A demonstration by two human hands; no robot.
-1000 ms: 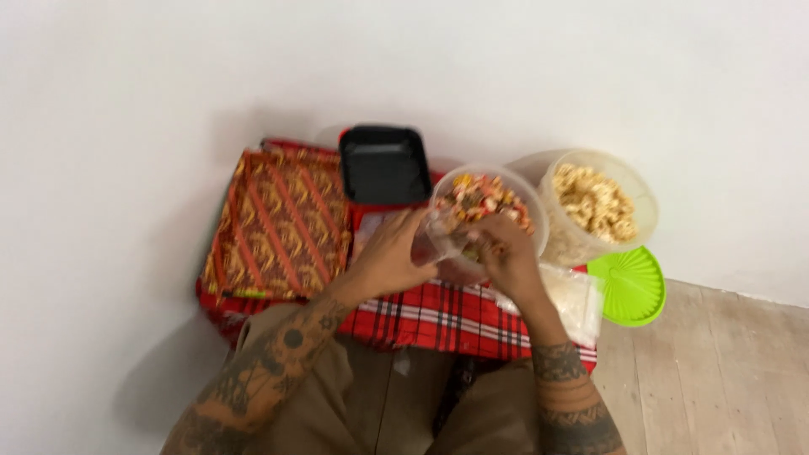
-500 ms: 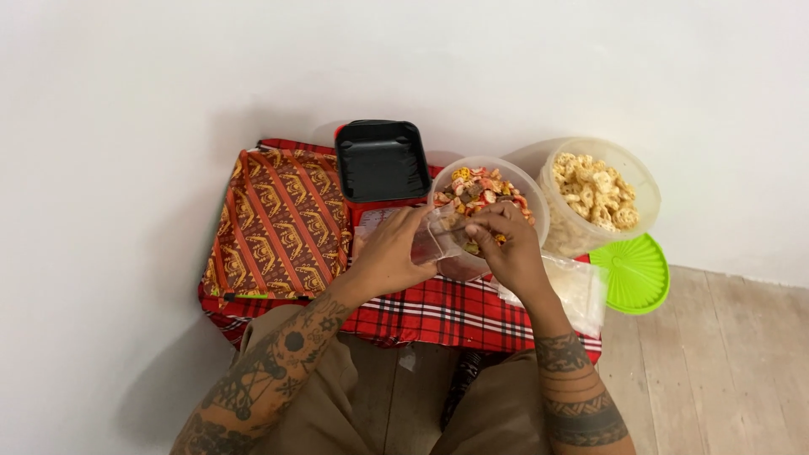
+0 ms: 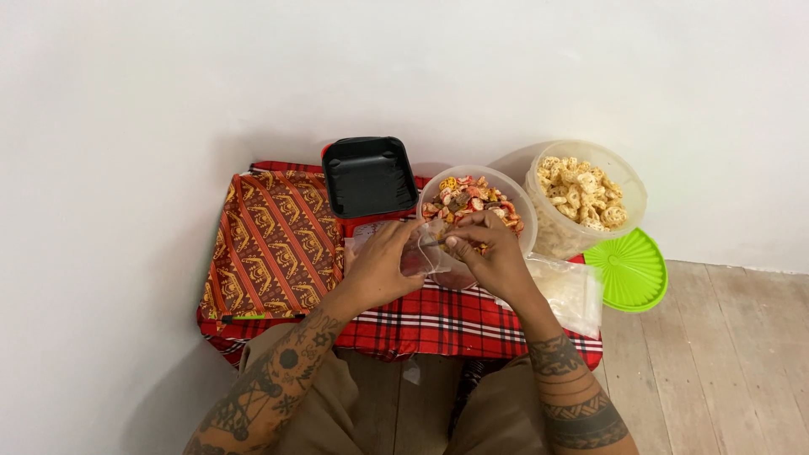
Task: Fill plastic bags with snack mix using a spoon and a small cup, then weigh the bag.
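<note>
Resting between both hands' fingers (image 3: 455, 242), a clear bag (image 3: 424, 255).

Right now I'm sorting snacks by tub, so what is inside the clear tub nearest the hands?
The clear tub holds mixed snack pieces in orange, red and yellow. The right hand covers its near side, so the bottom layer is hidden.

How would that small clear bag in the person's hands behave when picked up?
The small clear bag would probably be floppy: it looks thin and creased between the left hand and right hand. Likely very light and perhaps slippery, being glossy film.
</note>
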